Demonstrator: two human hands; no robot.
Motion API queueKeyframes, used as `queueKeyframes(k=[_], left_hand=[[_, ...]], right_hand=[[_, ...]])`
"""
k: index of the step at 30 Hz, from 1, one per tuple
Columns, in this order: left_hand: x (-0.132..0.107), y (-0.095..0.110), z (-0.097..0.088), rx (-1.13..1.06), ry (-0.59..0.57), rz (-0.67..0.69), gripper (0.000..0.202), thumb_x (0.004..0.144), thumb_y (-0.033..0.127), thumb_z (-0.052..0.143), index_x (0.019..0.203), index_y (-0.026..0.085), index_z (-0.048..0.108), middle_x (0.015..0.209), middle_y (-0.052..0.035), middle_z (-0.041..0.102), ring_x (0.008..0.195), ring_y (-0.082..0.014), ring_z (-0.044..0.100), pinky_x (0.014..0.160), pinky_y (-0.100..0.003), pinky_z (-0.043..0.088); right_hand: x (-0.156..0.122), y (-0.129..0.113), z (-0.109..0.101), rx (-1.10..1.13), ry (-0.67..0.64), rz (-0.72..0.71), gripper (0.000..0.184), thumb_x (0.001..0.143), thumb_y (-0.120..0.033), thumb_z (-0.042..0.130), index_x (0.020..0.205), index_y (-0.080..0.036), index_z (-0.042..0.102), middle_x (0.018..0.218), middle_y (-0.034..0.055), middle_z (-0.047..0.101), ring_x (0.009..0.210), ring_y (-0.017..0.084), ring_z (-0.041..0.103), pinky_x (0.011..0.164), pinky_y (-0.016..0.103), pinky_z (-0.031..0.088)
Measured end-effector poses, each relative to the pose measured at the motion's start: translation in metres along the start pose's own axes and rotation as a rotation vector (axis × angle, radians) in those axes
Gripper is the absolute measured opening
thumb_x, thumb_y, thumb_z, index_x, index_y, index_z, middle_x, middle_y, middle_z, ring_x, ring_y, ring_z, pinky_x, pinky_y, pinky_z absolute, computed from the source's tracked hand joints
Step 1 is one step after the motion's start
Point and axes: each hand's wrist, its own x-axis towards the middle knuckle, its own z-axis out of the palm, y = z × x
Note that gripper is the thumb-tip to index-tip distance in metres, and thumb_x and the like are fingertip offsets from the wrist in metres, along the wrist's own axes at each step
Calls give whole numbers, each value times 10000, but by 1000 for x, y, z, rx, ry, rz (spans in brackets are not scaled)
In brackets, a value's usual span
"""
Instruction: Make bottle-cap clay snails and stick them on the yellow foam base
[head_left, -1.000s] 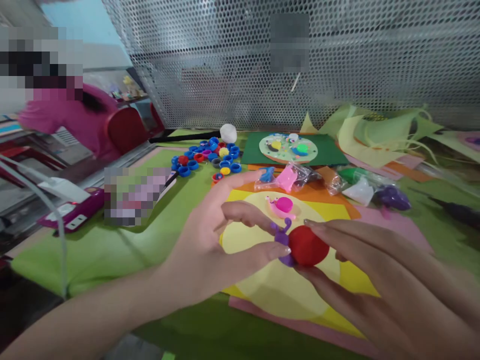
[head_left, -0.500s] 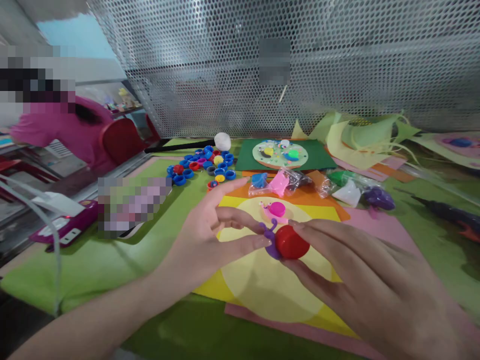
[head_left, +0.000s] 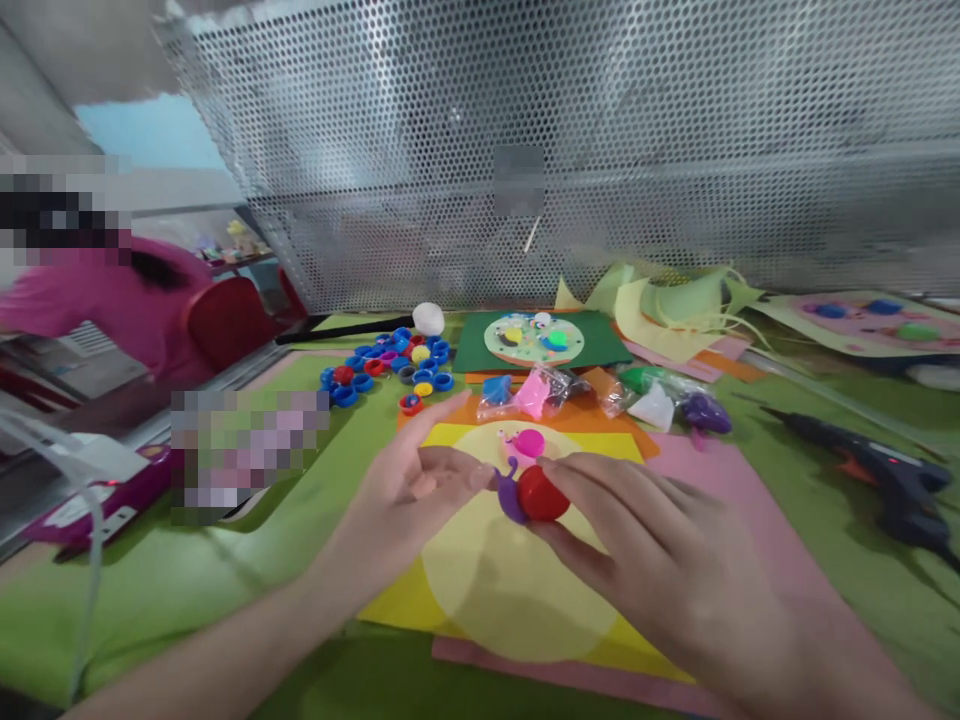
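Note:
My right hand (head_left: pixel 645 540) holds a red bottle cap (head_left: pixel 544 494) between its thumb and fingers, above the yellow paper. Purple clay (head_left: pixel 511 497) is stuck along the cap's left side, shaped like a snail's body with thin feelers on top. The thumb and forefinger of my left hand (head_left: pixel 409 490) pinch together at one feeler's tip. Under both hands lies a pale yellow circle (head_left: pixel 517 610) on a yellow sheet (head_left: pixel 397 600). A finished pink snail (head_left: pixel 531 443) sits near the circle's far edge.
Bottle caps (head_left: pixel 362 383) lie at back left, near a phone (head_left: pixel 251 450) and a purple power strip (head_left: pixel 112 510). Bagged clay (head_left: pixel 532 392) lies beyond the sheet. A glue gun (head_left: pixel 885 470) rests at right. A person in pink (head_left: pixel 142 300) sits at far left.
My left fingers have shifted from the clay body up to a feeler, which now stands bent. The view has moved, so more of the glue gun shows at right.

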Motion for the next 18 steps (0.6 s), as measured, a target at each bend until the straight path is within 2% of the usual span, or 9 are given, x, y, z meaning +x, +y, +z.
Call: queueKeyframes(k=[3, 8, 13, 18], left_hand=[[-1, -1, 2, -38, 21, -10, 714, 743, 389, 657, 1341, 244, 295, 773, 1, 681, 848, -197, 645, 814, -327, 463], [-1, 0, 7, -122, 34, -20, 792, 677, 284, 729, 1336, 226, 293, 722, 37, 660, 798, -166, 648, 793, -283, 473], [2, -1, 7, -89, 44, 15, 759, 656, 281, 737, 1306, 199, 353, 698, 26, 669, 779, -185, 655, 813, -320, 467], [3, -3, 7, -70, 83, 19, 755, 672, 342, 720, 1315, 211, 345, 734, 12, 670, 845, -214, 656, 823, -346, 471]], right_hand=[[1, 0, 1, 4, 14, 8, 173, 848, -216, 560, 973, -103, 592, 884, 53, 661, 662, 151, 617, 504, 279, 473], [3, -1, 3, 3, 7, 17, 165, 859, -219, 536, 941, -100, 615, 850, 53, 664, 664, 155, 627, 497, 275, 476], [3, -2, 3, -2, 21, 25, 181, 873, -233, 504, 917, -108, 627, 836, 52, 666, 650, 146, 624, 464, 262, 460], [2, -2, 4, -6, 21, 49, 186, 870, -231, 500, 923, -107, 627, 844, 60, 663, 658, 156, 623, 491, 261, 468]])
